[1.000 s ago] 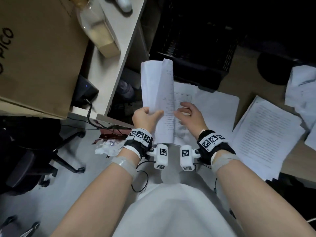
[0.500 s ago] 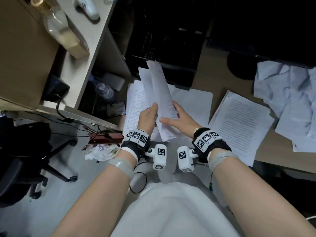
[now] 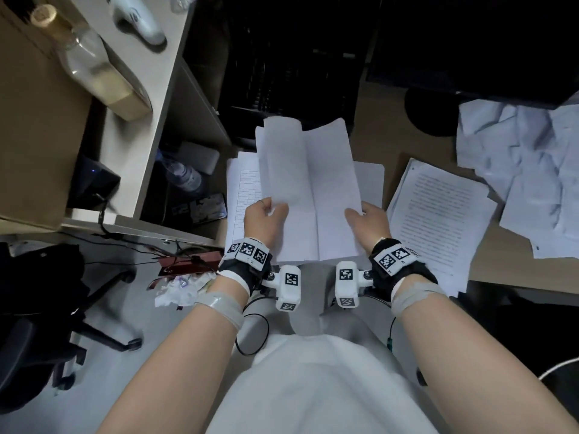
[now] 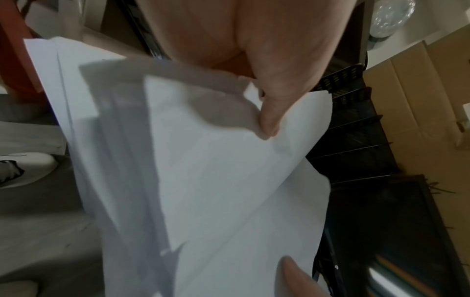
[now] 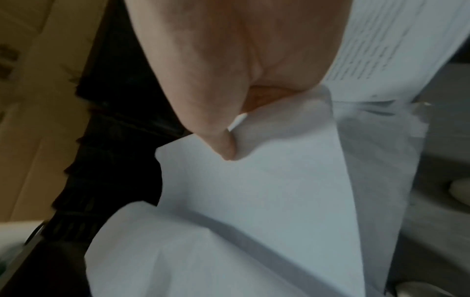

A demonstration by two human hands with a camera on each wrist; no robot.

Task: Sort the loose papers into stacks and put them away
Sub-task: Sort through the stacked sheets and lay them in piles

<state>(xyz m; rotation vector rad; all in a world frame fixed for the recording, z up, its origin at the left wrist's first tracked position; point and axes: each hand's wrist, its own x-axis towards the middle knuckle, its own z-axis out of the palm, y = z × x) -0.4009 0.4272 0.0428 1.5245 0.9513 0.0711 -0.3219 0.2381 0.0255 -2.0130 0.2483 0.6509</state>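
we look down on a brown desk (image 3: 385, 145) strewn with paper. at its far right lies a heap of crumpled sheets (image 3: 526, 170), and nearer the middle a flat stack of printed pages (image 3: 438, 220), its near corner hanging past the desk edge. a black mesh tray (image 3: 282, 73) stands at the back of the desk. to the left a pale shelf unit (image 3: 138, 126) carries a cardboard box (image 3: 34, 126), a glass bottle (image 3: 91, 64) lying tilted against it, and a white device (image 3: 138, 20). a black office chair (image 3: 37, 333) stands on the grey floor at lower left.

we hold a creased white sheet (image 3: 310, 189) spread open above another flat pile of forms (image 3: 244, 189) on the desk, clear of it. a vertical fold runs down its middle and a second sheet peeks out behind its far left corner. our left hand (image 3: 263, 217) pinches its left edge, thumb (image 4: 269, 120) on top and fingers curled under. our right hand (image 3: 366, 223) pinches the right edge the same way, thumb (image 5: 223, 144) pressed on the paper. the two hands are apart, one at each side of the sheet.
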